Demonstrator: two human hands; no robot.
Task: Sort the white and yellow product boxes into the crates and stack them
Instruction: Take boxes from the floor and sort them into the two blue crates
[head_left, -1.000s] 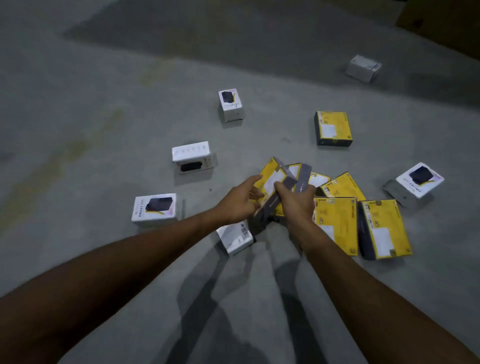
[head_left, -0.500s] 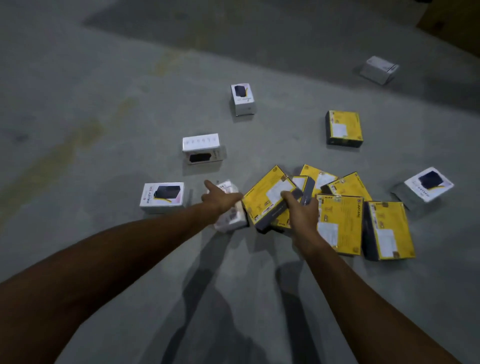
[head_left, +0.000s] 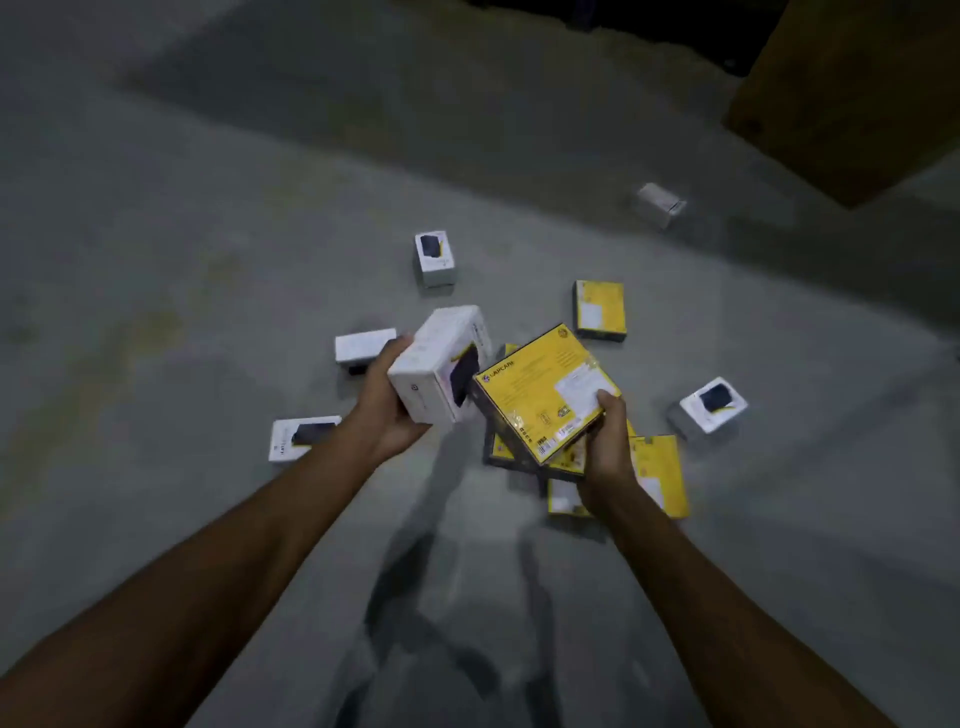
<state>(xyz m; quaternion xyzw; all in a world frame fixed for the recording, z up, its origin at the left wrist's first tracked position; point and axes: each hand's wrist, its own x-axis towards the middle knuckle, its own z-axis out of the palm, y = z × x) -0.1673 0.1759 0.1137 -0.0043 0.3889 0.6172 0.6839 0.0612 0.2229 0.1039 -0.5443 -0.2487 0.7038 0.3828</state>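
My left hand grips a white product box lifted off the floor, tilted on its side. My right hand holds a yellow box by its lower right corner, raised above a heap of yellow boxes. The two held boxes nearly touch. Several white boxes lie scattered on the concrete: one at the left, one behind my left hand, one upright farther back, one at the right, one far back. A lone yellow box lies behind the heap. No crate is in view.
The grey concrete floor stretches all around the boxes. A large brown cardboard-coloured object stands at the upper right corner. Shadows of my arms fall on the floor near the bottom centre.
My left hand has picked the white box up off the floor. My right hand has lifted the yellow box off the heap. Both boxes are now in the air.
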